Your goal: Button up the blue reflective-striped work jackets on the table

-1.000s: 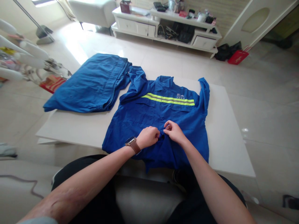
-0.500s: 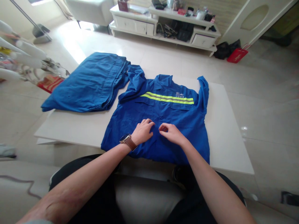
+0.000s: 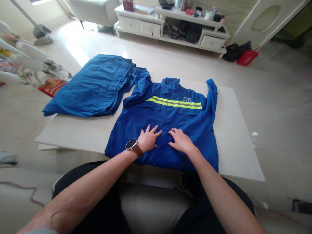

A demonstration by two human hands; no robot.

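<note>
A blue work jacket (image 3: 151, 115) lies front up on the white table (image 3: 234, 136), collar away from me. A yellow and grey reflective stripe (image 3: 177, 103) crosses its chest, with a white logo above. My left hand (image 3: 148, 139), a watch (image 3: 131, 144) on its wrist, rests on the lower front with fingers spread. To the right of the button line, my right hand (image 3: 180, 140) lies on the cloth, its fingers stretched and slightly bent. Neither hand grips anything. The jacket's sleeves are bent up beside the collar.
Folded blue garments (image 3: 90, 87) lie at the table's left end, partly overhanging its edge. A white rack (image 3: 31, 61) stands at the far left. Across the floor are a white TV cabinet (image 3: 136, 26) and a red bag (image 3: 247, 57).
Both hands have gone from curled fingers to spread ones and now lie flatter on the jacket front. The right hand has shifted slightly. The jacket has barely moved.
</note>
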